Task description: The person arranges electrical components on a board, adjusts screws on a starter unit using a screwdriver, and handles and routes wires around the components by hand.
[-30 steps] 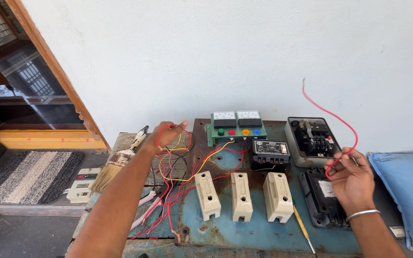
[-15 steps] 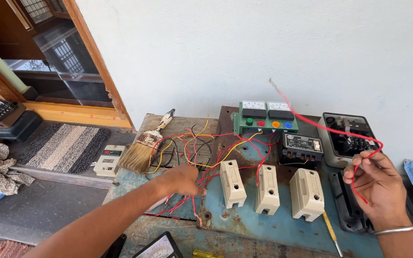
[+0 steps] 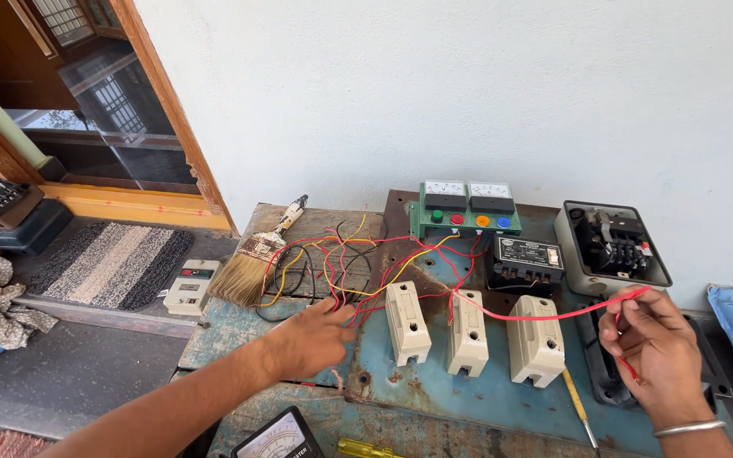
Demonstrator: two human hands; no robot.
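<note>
- Fingers of my right hand point(image 3: 651, 348) are pinching a red wire point(image 3: 545, 314), stretching leftward toward the fuse blocks point(image 3: 468, 332).
- Left hand point(image 3: 311, 339), fingers spread, is pressing the wire tangle point(image 3: 341, 263); tugging could be snagging loose wires.

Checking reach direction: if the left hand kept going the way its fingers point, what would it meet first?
Probably the tangle of wires just past the left hand, then the nearest cream fuse block; depth is uncertain.

Your right hand point(image 3: 651, 343) pinches a thin red wire point(image 3: 545, 315) near the worn blue metal board's point(image 3: 460, 399) right edge. Your left hand point(image 3: 311, 339) rests flat on the tangle of red and yellow wires point(image 3: 341, 267), just left of three cream fuse holders point(image 3: 468, 335).
</note>
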